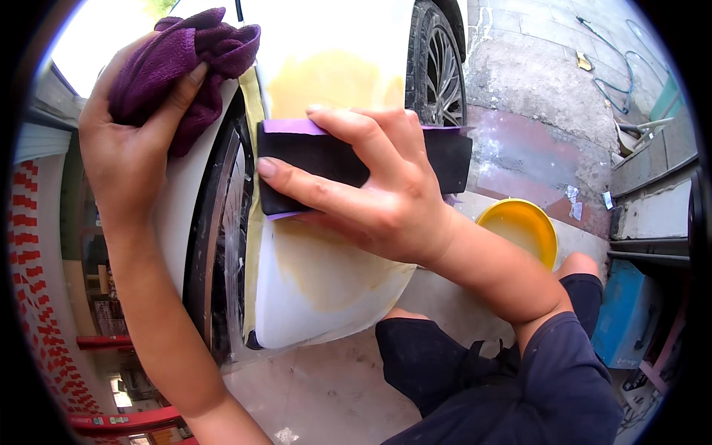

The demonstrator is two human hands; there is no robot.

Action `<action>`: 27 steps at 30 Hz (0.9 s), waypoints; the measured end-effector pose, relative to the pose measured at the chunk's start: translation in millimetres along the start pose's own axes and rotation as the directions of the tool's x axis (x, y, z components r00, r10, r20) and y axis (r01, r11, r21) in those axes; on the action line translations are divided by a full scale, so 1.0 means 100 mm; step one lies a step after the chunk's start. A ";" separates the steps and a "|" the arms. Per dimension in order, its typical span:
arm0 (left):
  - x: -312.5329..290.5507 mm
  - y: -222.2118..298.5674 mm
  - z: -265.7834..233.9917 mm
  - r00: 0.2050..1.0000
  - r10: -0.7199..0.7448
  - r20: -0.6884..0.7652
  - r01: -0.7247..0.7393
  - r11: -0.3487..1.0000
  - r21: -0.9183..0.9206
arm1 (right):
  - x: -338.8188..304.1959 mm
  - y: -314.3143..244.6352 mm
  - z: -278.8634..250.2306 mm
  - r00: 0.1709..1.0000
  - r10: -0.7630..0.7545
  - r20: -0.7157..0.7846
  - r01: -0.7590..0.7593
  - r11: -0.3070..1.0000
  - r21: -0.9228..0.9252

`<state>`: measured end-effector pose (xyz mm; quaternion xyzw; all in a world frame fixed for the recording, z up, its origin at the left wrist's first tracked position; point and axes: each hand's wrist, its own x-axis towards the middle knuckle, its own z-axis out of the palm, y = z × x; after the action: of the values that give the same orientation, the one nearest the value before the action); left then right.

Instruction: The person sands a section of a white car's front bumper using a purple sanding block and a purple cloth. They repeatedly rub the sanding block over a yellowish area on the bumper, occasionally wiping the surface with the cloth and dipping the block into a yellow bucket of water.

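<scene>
My left hand [130,159] is closed around a crumpled purple cloth [174,63], held up by the dark trim along the car's edge. My right hand [393,178] grips a long black sanding block [449,159], with fingers over its top and the thumb side hidden. Purple sandpaper [293,127] shows along the block's edges. The block lies across a white car body panel [285,322] with yellowish patches above and below it. A strip of masking tape [254,96] runs down the panel's left edge, beside the dark trim [215,245].
Beyond the panel is a car wheel [439,70]. A yellow bucket [550,226] stands on the floor near my knee. At the right are a blue box [623,315] and grey metal furniture [656,211]. A thin hose [629,85] curls on the ground farther off.
</scene>
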<state>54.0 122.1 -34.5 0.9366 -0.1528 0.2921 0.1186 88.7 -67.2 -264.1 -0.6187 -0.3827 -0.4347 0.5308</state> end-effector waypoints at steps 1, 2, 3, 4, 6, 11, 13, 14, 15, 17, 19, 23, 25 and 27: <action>0.00 0.00 -0.01 1.000 -0.016 0.004 0.016 1.000 -0.022 | 0.08 -0.03 0.06 0.999 -0.050 0.001 0.050 0.999 0.002; -0.03 0.00 -0.02 1.000 -0.023 0.012 0.023 1.000 0.007 | 0.00 0.01 0.01 1.000 -0.025 0.013 0.025 1.000 0.010; -0.06 0.02 -0.05 1.000 -0.021 0.011 0.021 0.999 0.037 | -0.06 0.05 -0.04 1.000 -0.004 0.020 0.004 1.000 0.016; -0.04 0.02 -0.05 1.000 -0.012 0.003 0.012 0.999 0.053 | -0.21 0.16 -0.13 0.999 0.019 0.030 -0.019 1.000 -0.009; 0.01 0.02 -0.02 1.000 0.012 -0.006 -0.012 0.997 0.075 | -0.39 0.20 -0.23 0.996 0.084 0.030 -0.083 0.996 -0.034; -0.02 0.01 0.02 1.000 -0.027 -0.016 0.026 0.999 -0.028 | 0.16 -0.07 -0.02 0.998 -0.034 0.055 0.034 0.999 0.005; -0.04 0.01 -0.03 0.999 -0.028 -0.015 0.029 0.999 0.014 | 0.05 -0.07 -0.01 0.998 -0.029 0.048 0.029 1.000 -0.001; -0.07 -0.02 -0.03 1.000 0.000 -0.021 0.000 1.000 0.031 | -0.13 -0.06 -0.03 0.999 0.007 0.032 -0.008 1.000 0.004; -0.07 -0.04 -0.01 0.999 0.024 -0.023 -0.023 0.998 0.058 | -0.31 -0.03 -0.08 0.999 0.036 0.024 -0.036 0.999 -0.002; -0.04 -0.02 0.00 0.999 0.030 -0.030 -0.028 0.997 0.076 | -0.42 0.02 -0.14 0.998 0.060 0.003 -0.060 0.998 -0.021; 0.01 0.03 0.01 1.000 0.012 -0.024 -0.011 1.000 0.027 | -0.12 -0.02 -0.09 0.998 0.062 -0.011 -0.063 0.997 -0.047; 0.00 0.03 -0.04 0.999 -0.033 -0.013 0.034 0.998 0.062 | 0.07 -0.24 0.07 0.990 0.138 -0.020 -0.138 0.990 0.002; -0.04 -0.02 0.01 1.000 -0.018 -0.025 0.021 0.992 0.121 | -0.37 -0.51 -0.04 0.993 0.120 0.013 -0.120 0.993 -0.015; -0.02 0.03 0.01 0.999 -0.036 -0.027 0.040 0.984 0.173 | -0.50 -0.58 -0.08 0.997 0.075 0.003 -0.075 0.996 -0.039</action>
<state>51.5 119.1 -36.0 0.9427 -0.1077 0.3129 0.0439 16.9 -67.6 -292.0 -0.6438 -0.3518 -0.4203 0.5340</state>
